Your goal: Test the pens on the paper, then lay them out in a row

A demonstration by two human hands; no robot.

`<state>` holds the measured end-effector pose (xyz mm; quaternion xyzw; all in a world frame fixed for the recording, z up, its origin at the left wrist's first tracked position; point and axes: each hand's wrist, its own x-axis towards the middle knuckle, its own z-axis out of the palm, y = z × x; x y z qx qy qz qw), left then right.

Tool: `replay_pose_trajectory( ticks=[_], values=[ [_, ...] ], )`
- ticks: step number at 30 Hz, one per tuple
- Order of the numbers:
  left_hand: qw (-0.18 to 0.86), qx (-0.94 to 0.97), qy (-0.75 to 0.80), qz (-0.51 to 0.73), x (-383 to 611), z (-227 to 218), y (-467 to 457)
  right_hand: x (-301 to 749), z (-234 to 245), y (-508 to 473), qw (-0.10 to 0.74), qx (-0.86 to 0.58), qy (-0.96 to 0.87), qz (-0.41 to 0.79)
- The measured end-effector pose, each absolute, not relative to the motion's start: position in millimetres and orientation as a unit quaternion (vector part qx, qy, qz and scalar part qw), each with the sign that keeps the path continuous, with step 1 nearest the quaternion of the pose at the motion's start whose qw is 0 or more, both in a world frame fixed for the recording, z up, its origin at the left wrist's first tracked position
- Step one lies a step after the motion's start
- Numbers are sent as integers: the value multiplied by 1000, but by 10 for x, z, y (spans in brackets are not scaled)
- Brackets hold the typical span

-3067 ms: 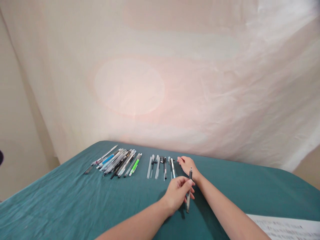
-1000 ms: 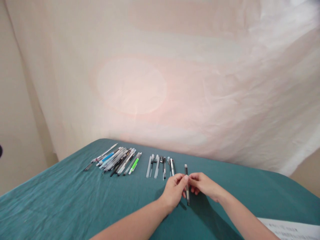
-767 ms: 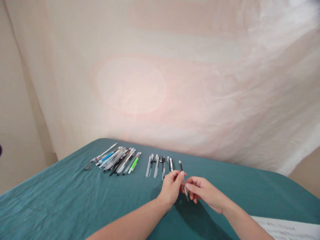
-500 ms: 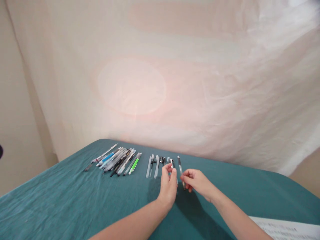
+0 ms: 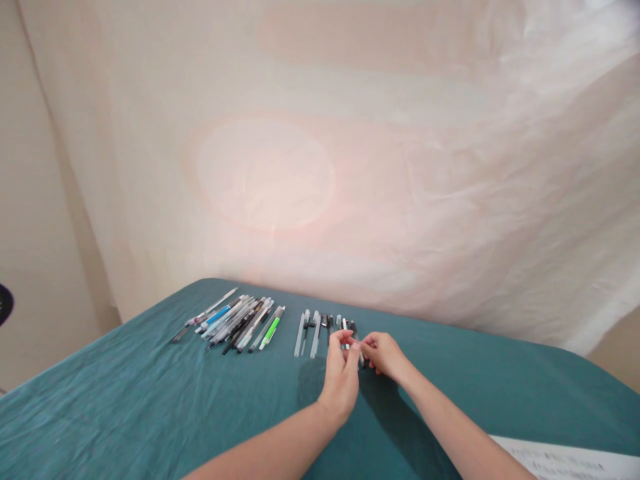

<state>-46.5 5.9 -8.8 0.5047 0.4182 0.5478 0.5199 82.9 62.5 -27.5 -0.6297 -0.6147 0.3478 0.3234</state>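
My right hand (image 5: 384,353) pinches a slim pen (image 5: 363,359) with a dark section, just above the cloth; its fingers cover part of the pen. My left hand (image 5: 342,377) meets it from the left, thumb and fingertips drawn together beside the same pen. What the left fingers grip, if anything, is hidden. Directly beyond the hands lie pen parts, among them a white piece (image 5: 345,324) and a small clear cap (image 5: 339,320). Further left in this row are a clear barrel (image 5: 299,336) and a capped clear barrel (image 5: 315,337).
A heap of pens (image 5: 240,323) lies on the left, with a bright green pen (image 5: 270,332) at its right side. Printed paper (image 5: 565,460) rests at the lower right on the teal tablecloth (image 5: 150,407). A pale hanging sheet (image 5: 400,167) rises behind the table.
My right hand has moved left with the pen, bringing its fingertips up to my left hand. My left hand has barely shifted, with its fingers a little more closed.
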Motion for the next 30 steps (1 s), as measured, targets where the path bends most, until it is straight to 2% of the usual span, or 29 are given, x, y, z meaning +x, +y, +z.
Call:
replay_pose_trajectory(
  ticks=[6,10,12,14,19,23,30],
  values=[
    [468,560,385,565,-516,5,162,929,-287,458,327,-620,-618,357],
    [370,610,435,550,-699,117,389,1062,-303,262,323,-605,-609,398],
    [275,670,500,475,-862,191,521,1116,-301,151,314,-599,-620,397],
    [136,758,554,316,-1071,280,645,1149,-287,46,311,-583,-646,382],
    [36,727,649,219,-1669,466,887,1161,-236,-131,332,-546,-696,329],
    [-17,669,725,161,-2075,460,1013,1167,-227,-188,335,-539,-699,330],
    [-30,633,767,98,-2364,304,1144,1170,-203,-224,337,-532,-703,330]
  ],
)
